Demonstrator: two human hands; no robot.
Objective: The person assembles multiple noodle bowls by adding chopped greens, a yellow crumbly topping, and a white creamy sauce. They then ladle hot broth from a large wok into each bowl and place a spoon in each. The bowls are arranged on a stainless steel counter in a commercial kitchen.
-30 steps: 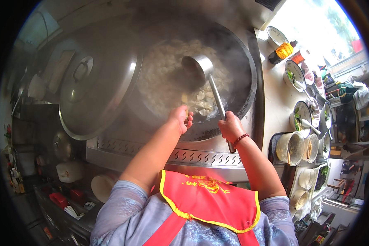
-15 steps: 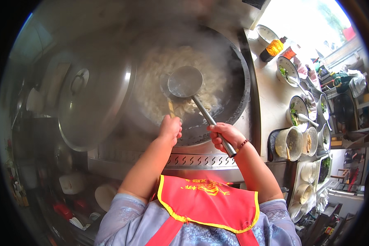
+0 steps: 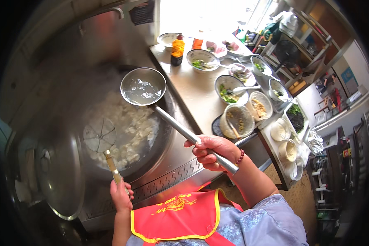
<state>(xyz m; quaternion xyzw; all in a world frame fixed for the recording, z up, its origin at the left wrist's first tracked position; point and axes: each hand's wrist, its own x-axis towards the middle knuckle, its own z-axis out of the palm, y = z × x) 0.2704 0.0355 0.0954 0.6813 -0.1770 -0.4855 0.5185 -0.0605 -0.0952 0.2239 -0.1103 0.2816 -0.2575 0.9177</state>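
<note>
My right hand (image 3: 215,152) is closed around the metal handle of a big ladle (image 3: 143,87), whose bowl holds clear, glinting liquid. The ladle's bowl is above the right rim of a large steaming pot (image 3: 165,137). Pale dumpling-like pieces (image 3: 129,152) crowd the water in it. My left hand (image 3: 121,195) grips the handle of a round wire skimmer (image 3: 100,135) with a spoked head. That head lies over the left part of the pot, blurred by steam, so I cannot tell whether it touches the water.
A large metal lid (image 3: 63,180) stands left of the pot. On the counter to the right are bowls with greens (image 3: 228,92), white spoons (image 3: 246,88), an orange-and-black bottle (image 3: 177,50) and a tub (image 3: 236,121) with a utensil. Beyond sits a tray of chopped greens (image 3: 296,118).
My view has turned to the right. The ladle has moved from over the pot's middle toward the counter side, now with liquid in it. The skimmer and ladle, formerly overlapping, are apart.
</note>
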